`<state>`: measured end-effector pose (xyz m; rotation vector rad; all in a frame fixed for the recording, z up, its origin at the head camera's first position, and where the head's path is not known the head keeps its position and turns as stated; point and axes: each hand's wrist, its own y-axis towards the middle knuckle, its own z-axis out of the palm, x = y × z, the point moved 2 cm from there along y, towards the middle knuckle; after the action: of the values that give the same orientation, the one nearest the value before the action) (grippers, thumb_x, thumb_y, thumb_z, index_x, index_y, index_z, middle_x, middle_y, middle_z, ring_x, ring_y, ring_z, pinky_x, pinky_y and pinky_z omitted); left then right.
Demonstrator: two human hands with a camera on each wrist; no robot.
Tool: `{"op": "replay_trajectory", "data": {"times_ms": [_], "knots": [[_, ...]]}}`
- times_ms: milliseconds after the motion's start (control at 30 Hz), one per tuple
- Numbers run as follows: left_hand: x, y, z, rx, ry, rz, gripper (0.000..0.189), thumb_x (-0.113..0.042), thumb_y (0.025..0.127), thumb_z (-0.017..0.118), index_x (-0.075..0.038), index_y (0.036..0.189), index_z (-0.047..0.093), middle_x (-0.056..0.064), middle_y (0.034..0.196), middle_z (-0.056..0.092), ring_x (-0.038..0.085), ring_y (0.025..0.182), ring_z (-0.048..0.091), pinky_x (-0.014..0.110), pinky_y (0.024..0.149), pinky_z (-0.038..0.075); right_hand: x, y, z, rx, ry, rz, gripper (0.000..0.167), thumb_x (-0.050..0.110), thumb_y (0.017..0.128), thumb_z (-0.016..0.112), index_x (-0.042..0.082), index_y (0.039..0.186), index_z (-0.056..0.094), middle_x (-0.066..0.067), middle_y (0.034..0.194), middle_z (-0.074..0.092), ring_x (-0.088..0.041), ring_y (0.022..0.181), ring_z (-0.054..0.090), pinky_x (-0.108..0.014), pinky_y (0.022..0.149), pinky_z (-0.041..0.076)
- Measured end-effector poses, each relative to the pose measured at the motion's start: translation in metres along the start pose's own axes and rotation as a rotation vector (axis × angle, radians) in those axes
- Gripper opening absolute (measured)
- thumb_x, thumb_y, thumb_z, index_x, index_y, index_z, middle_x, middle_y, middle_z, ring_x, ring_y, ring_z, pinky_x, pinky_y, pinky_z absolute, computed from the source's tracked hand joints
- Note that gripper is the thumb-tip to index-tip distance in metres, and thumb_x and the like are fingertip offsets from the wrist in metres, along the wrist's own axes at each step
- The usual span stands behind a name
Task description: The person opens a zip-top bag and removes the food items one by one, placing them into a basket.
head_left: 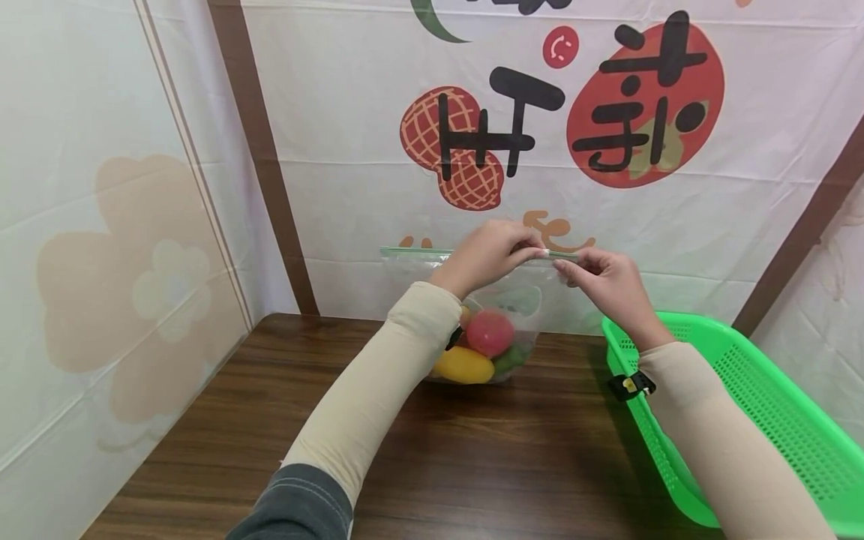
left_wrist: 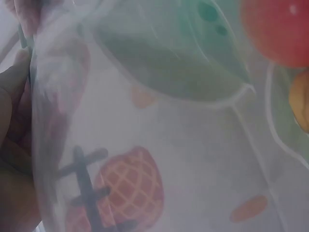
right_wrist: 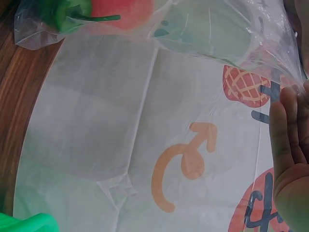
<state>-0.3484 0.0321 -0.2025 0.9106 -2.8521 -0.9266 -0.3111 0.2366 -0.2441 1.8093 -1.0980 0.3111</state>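
Note:
A clear zip bag (head_left: 529, 304) with a green zip strip (head_left: 415, 250) along its top stands upright near the back of the table. Inside are a pink-red ball-shaped piece (head_left: 490, 333), a long yellow piece (head_left: 466, 365) and a green pepper (right_wrist: 72, 12). My left hand (head_left: 487, 256) pinches the strip right of its middle, where a small white slider (head_left: 544, 253) shows at the fingertips. Close beside it, my right hand (head_left: 613, 289) pinches the strip's right end. In the left wrist view a brownish, wrinkled piece (left_wrist: 300, 99) also shows; the left forearm partly hides the bag in the head view.
A green perforated plastic basket (head_left: 702, 321) stands to the right on the dark wooden table (head_left: 513, 465), partly beneath my right forearm. A white printed cloth (head_left: 351, 202) hangs behind the table, and another (head_left: 61, 135) on the left.

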Motion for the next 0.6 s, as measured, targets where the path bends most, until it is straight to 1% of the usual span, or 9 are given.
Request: {"op": "replay_trajectory", "data": {"times_ms": [100,233,433,600], "knots": [[0.004,-0.004,-0.003,-0.02,-0.005,-0.01,0.023,-0.031,0.099,0.064,-0.014,0.107,0.076,-0.004,0.097,0.071,0.007,0.088,0.062,0.02,0.084,0.047,-0.001,0.001,-0.001,0.004,-0.002,0.019,0.026,0.03,0.094,0.073,0.005,0.093,0.075,-0.01,0.085,0.073,-0.01,0.077,0.065,-0.022,0.068,0.05],[0.006,-0.008,-0.006,-0.024,-0.01,-0.024,0.023,-0.031,0.099,0.064,-0.013,0.107,0.076,-0.004,0.095,0.07,0.006,0.086,0.061,0.02,0.083,0.048,0.002,0.001,0.0,0.005,-0.012,0.024,0.023,0.025,0.095,0.072,0.002,0.093,0.075,-0.011,0.085,0.072,-0.01,0.077,0.065,-0.021,0.068,0.05],[0.008,-0.013,-0.01,-0.035,-0.003,-0.011,0.021,-0.03,0.099,0.065,-0.013,0.105,0.076,-0.003,0.095,0.071,0.006,0.086,0.062,0.02,0.083,0.048,0.03,-0.007,-0.003,0.008,-0.015,0.012,0.021,0.017,0.096,0.071,-0.004,0.093,0.073,-0.015,0.083,0.072,-0.009,0.075,0.065,-0.02,0.068,0.049],[0.011,-0.018,-0.014,-0.049,-0.002,0.004,0.021,-0.029,0.099,0.065,-0.012,0.104,0.076,-0.002,0.096,0.072,0.007,0.088,0.064,0.022,0.085,0.048,0.036,-0.009,-0.004,0.019,-0.013,0.011,0.021,0.017,0.096,0.071,-0.003,0.093,0.073,-0.014,0.083,0.072,-0.01,0.075,0.065,-0.021,0.067,0.048]]}}
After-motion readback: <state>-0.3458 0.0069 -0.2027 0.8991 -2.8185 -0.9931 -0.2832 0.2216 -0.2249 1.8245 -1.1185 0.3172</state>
